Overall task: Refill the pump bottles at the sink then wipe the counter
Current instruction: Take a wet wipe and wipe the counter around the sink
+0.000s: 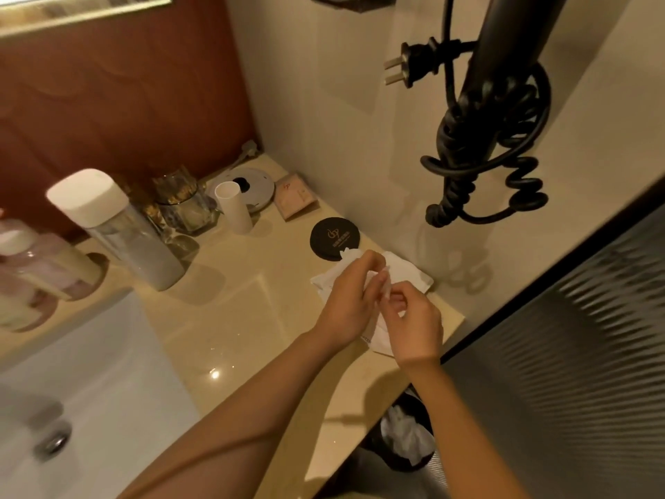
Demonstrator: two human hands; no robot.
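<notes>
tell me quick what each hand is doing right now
left hand: fingers curled, pinching the white tissue
right hand: also pinching the white tissue, beside the left

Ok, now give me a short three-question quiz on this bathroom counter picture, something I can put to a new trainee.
1. What do the left hand and the right hand pinch between them?
2. True or false: the two-pin plug of the hanging black hair dryer dangles free, in no socket.
3. Which thing lies on the beige stone counter just beyond both hands? A: a round black coaster with a gold logo. B: a green bar of soap. C: a red toothbrush.
Key: 1 a thin white sheet. 2 true. 3 A.
</notes>
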